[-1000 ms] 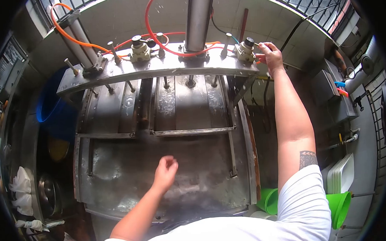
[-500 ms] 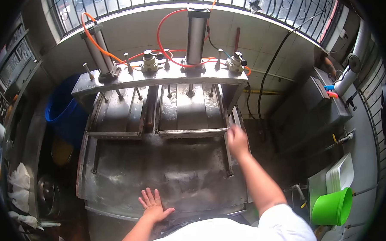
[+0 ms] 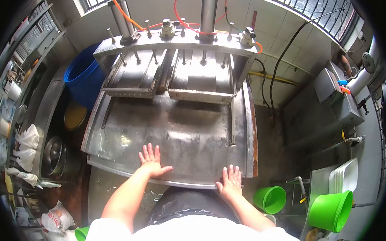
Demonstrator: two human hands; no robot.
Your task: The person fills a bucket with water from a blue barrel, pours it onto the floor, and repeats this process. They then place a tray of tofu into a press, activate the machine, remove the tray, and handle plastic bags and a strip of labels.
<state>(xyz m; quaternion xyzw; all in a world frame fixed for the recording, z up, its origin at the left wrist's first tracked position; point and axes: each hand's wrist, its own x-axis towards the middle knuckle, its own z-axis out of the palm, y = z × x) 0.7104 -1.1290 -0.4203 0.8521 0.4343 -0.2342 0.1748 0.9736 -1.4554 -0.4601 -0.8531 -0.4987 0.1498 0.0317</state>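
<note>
My left hand (image 3: 152, 162) lies on the front part of the metal table (image 3: 181, 153), palm down with fingers spread, holding nothing. Near the table's front right edge, my right hand (image 3: 231, 184) rests flat with its fingers apart, also empty. Beyond both hands stands a metal press frame (image 3: 155, 44) with two upright cylinders. Under its crossbar are two shallow metal trays, a left one (image 3: 129, 92) and a right one (image 3: 200, 96). Neither hand touches them.
A blue barrel (image 3: 85, 73) stands behind the table's left side. Green buckets (image 3: 269, 200) are on the floor at the right. A metal shelf lines the left, a steel cabinet (image 3: 343, 101) the right. Black hoses hang by the back wall.
My right hand has come back from the right tray's corner to the table's front edge and lies open there. My left hand stays on the table. The view has tilted downward.
</note>
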